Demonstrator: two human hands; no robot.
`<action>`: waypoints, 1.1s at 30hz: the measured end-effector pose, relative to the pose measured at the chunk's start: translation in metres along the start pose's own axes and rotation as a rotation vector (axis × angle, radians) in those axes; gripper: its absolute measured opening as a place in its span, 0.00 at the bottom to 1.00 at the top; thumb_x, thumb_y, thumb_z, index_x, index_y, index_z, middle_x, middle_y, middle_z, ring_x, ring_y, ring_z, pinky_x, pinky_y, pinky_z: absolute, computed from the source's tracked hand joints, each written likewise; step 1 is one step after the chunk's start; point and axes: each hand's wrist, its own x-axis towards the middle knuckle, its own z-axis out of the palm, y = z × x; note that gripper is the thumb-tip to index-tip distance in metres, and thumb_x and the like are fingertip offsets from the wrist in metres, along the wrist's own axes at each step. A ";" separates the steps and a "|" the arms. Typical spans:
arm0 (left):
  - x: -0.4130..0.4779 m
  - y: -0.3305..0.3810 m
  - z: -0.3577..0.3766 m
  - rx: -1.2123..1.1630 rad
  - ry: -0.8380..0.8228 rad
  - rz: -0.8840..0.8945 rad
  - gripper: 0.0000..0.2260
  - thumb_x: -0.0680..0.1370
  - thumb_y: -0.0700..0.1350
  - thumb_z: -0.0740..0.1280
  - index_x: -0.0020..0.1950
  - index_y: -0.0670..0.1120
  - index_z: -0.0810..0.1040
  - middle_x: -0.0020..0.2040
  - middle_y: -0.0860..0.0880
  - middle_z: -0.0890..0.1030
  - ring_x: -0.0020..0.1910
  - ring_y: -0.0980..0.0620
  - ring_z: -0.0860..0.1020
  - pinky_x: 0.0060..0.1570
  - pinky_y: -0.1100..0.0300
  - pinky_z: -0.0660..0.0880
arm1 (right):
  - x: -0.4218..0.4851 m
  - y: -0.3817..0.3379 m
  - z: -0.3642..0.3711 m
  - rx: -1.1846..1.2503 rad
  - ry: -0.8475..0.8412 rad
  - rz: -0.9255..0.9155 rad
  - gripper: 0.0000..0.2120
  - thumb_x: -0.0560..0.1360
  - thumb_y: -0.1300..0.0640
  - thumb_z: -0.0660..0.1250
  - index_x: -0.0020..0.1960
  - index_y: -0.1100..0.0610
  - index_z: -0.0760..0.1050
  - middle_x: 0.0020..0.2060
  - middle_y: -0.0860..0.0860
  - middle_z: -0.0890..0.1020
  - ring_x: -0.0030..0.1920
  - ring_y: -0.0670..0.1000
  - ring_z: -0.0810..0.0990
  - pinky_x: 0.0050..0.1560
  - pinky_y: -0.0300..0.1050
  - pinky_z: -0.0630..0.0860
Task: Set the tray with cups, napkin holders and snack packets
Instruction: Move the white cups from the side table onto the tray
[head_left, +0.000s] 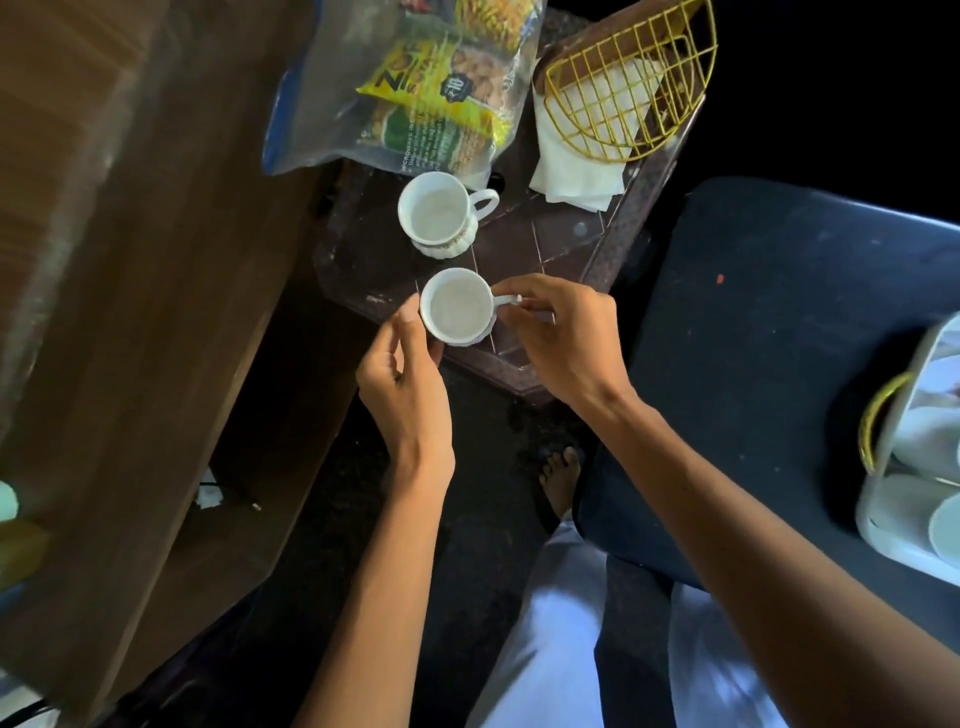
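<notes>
A dark brown tray (566, 249) lies ahead of me. At its near edge stands a white cup (457, 306). My right hand (561, 338) pinches the cup's handle, and my left hand (408, 379) touches its left side with the thumb. A second white cup (439, 213) stands further back on the tray. A clear bag of yellow and green snack packets (431, 83) rests at the tray's far left. A yellow wire napkin holder (628, 78) with white napkins (571, 161) lies tilted at the far right.
A brown wooden cabinet (130, 260) rises on the left. A dark blue surface (779, 338) lies on the right, with a white rack of dishes and a gold handle (909, 457) at its right edge. My foot (561, 478) stands on the dark floor below.
</notes>
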 end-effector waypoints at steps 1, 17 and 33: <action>-0.007 0.001 0.002 -0.010 -0.013 -0.001 0.14 0.84 0.50 0.63 0.62 0.46 0.84 0.55 0.58 0.85 0.58 0.62 0.82 0.59 0.54 0.81 | -0.005 0.003 -0.006 0.001 0.004 0.002 0.10 0.76 0.63 0.71 0.56 0.56 0.84 0.46 0.47 0.86 0.38 0.32 0.80 0.42 0.23 0.74; -0.200 -0.017 0.088 -0.013 -0.346 -0.086 0.15 0.85 0.47 0.61 0.62 0.42 0.83 0.59 0.48 0.86 0.62 0.54 0.83 0.62 0.51 0.80 | -0.151 0.087 -0.181 0.087 0.270 0.158 0.04 0.76 0.59 0.72 0.50 0.53 0.83 0.42 0.39 0.85 0.45 0.38 0.83 0.42 0.27 0.75; -0.372 -0.061 0.209 0.060 -0.788 -0.146 0.10 0.83 0.51 0.65 0.50 0.54 0.86 0.51 0.52 0.88 0.56 0.55 0.85 0.58 0.50 0.82 | -0.278 0.211 -0.366 -0.035 0.473 0.295 0.05 0.76 0.62 0.71 0.51 0.56 0.82 0.44 0.46 0.86 0.45 0.36 0.82 0.42 0.23 0.72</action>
